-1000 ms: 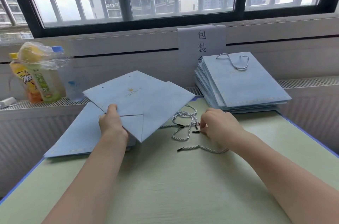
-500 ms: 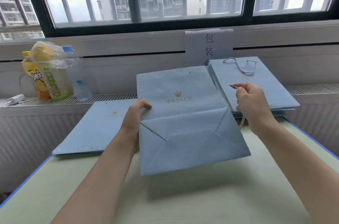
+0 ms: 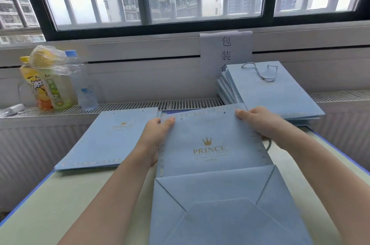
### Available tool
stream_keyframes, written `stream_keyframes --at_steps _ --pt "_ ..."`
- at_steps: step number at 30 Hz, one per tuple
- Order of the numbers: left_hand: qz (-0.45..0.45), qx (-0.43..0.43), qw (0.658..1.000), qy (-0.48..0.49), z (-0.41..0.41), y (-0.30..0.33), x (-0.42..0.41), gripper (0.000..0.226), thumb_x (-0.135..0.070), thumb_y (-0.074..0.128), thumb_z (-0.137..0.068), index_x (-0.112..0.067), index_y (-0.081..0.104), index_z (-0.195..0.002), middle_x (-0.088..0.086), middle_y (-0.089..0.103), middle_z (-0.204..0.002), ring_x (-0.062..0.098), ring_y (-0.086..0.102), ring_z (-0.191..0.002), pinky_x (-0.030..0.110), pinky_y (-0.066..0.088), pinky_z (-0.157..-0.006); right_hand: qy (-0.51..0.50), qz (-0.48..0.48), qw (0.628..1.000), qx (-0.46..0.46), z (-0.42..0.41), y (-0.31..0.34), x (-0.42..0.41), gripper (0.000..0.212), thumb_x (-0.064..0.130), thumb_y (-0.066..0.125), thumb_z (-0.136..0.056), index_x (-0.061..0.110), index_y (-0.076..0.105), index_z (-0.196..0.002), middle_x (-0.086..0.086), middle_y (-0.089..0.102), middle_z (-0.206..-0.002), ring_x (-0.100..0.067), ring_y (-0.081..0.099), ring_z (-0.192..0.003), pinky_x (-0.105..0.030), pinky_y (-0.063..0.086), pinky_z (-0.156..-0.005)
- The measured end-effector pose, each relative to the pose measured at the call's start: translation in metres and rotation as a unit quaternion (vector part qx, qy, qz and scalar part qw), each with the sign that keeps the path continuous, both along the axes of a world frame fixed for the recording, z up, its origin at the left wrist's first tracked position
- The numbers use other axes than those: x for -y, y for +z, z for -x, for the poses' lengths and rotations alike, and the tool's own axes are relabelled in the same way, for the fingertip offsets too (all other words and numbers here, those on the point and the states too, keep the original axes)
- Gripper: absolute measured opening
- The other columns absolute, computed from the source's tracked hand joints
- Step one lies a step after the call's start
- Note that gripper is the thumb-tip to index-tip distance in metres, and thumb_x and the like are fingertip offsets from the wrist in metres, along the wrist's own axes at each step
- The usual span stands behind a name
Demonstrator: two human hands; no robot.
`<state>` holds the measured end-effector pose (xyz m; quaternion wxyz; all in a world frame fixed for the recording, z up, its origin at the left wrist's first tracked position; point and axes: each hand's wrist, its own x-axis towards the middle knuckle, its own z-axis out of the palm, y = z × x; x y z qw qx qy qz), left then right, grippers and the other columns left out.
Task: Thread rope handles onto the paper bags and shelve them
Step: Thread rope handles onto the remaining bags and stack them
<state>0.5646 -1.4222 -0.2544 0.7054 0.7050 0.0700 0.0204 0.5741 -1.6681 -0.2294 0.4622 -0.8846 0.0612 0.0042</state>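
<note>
Paper bag [image 3: 212,150] lay flat at the frame's centre, long axis toward the window, mouth at the far end. Left hand [image 3: 155,136] and right hand [image 3: 262,122] pinched its top corners. It had no handles yet; finished stack [image 3: 280,94] waited at upper right, unthreaded stack [image 3: 106,138] at left.

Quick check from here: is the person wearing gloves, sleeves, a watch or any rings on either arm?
No. Both forearms are bare as far up as the head view shows, with no sleeve edge in sight. The left hand and right hand have no gloves. No watch, bracelet or ring shows on either, and the nails look short and unpainted.
</note>
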Motion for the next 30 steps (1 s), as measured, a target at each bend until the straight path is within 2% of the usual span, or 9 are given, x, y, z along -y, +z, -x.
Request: stream_keyframes --at_steps 3,5,6,8,11,15,20,25,30 --pt "0.015 -0.012 1.0 -0.004 0.0 -0.001 -0.003 0.04 -0.016 0.06 -0.092 -0.001 0.05 -0.128 0.02 0.067 -0.107 0.029 0.069 -0.08 0.042 0.059 -0.065 -0.02 0.145 0.988 0.052 -0.002 0.0 -0.004 0.032 0.019 0.038 -0.099 0.001 0.05 -0.076 -0.015 0.054 -0.076 -0.028 0.048 -0.074 -0.03 0.034 -0.065" --pt "-0.008 -0.019 0.999 -0.037 0.001 0.0 -0.001 0.025 -0.01 0.058 -0.093 -0.003 0.056 -0.117 0.016 0.069 -0.095 0.026 0.068 -0.073 0.037 0.058 -0.064 -0.07 0.203 0.958 0.19 -0.003 -0.001 -0.003 0.026 0.003 0.033 -0.095 -0.004 0.059 -0.093 -0.019 0.062 -0.098 -0.033 0.053 -0.088 -0.033 0.04 -0.073" --pt "-0.026 -0.023 0.997 -0.064 0.004 0.001 0.0 0.022 -0.01 0.057 -0.093 -0.003 0.058 -0.114 0.015 0.069 -0.092 0.024 0.068 -0.071 0.035 0.058 -0.063 -0.077 0.176 0.945 0.264 0.001 0.0 -0.004 0.03 0.0 0.033 -0.094 -0.001 0.062 -0.102 -0.016 0.064 -0.098 -0.029 0.055 -0.086 -0.031 0.04 -0.072" --pt "-0.058 -0.035 0.99 -0.121 0.009 0.002 0.005 0.018 -0.013 0.057 -0.094 -0.004 0.061 -0.109 0.013 0.071 -0.09 0.023 0.069 -0.072 0.032 0.057 -0.065 -0.04 0.088 0.935 0.34 0.007 0.004 -0.007 0.03 0.0 0.037 -0.095 0.006 0.065 -0.1 -0.005 0.063 -0.078 -0.009 0.052 -0.062 -0.02 0.037 -0.058" --pt "-0.095 -0.05 0.981 -0.16 0.012 0.001 0.01 0.016 -0.018 0.06 -0.092 -0.011 0.063 -0.106 0.013 0.07 -0.1 0.024 0.067 -0.081 0.033 0.053 -0.073 0.083 0.019 0.947 0.311 0.015 0.004 -0.022 0.025 0.001 0.047 -0.094 0.014 0.068 -0.093 0.004 0.062 -0.072 0.002 0.05 -0.054 -0.01 0.038 -0.054" --pt "-0.143 -0.033 0.977 -0.155 0.011 0.001 0.013 0.013 -0.02 0.066 -0.088 -0.015 0.064 -0.099 0.012 0.063 -0.094 0.021 0.058 -0.075 0.028 0.042 -0.059 0.199 0.053 0.949 0.238 0.022 -0.009 -0.043 0.02 0.0 0.058 -0.088 0.018 0.066 -0.084 0.005 0.065 -0.072 0.0 0.057 -0.059 -0.012 0.045 -0.064" --pt "-0.151 0.008 0.978 -0.144 0.012 0.0 0.014 0.012 -0.018 0.066 -0.088 -0.013 0.066 -0.099 0.013 0.063 -0.095 0.02 0.06 -0.074 0.026 0.045 -0.059 0.223 0.051 0.942 0.246 0.025 -0.023 -0.058 0.015 0.006 0.062 -0.087 0.019 0.068 -0.084 0.007 0.065 -0.074 -0.009 0.06 -0.068 -0.023 0.048 -0.072" --pt "-0.173 0.045 0.976 -0.124 0.01 -0.002 0.015 0.012 -0.019 0.062 -0.091 -0.012 0.069 -0.097 0.014 0.069 -0.1 0.021 0.063 -0.081 0.037 0.049 -0.075 0.222 0.019 0.938 0.264 0.025 -0.024 -0.06 0.008 0.004 0.063 -0.086 0.009 0.069 -0.089 0.006 0.067 -0.074 -0.002 0.059 -0.069 -0.015 0.045 -0.071" --pt "-0.273 0.133 0.949 -0.086 0.006 -0.005 0.018 0.015 -0.021 0.06 -0.092 -0.01 0.07 -0.091 -0.011 0.06 -0.072 0.003 0.053 -0.069 0.017 0.038 -0.062 0.211 0.068 0.935 0.278 0.021 -0.03 -0.059 0.006 0.012 0.064 -0.087 0.016 0.069 -0.087 0.009 0.064 -0.085 -0.002 0.055 -0.084 -0.007 0.038 -0.074"
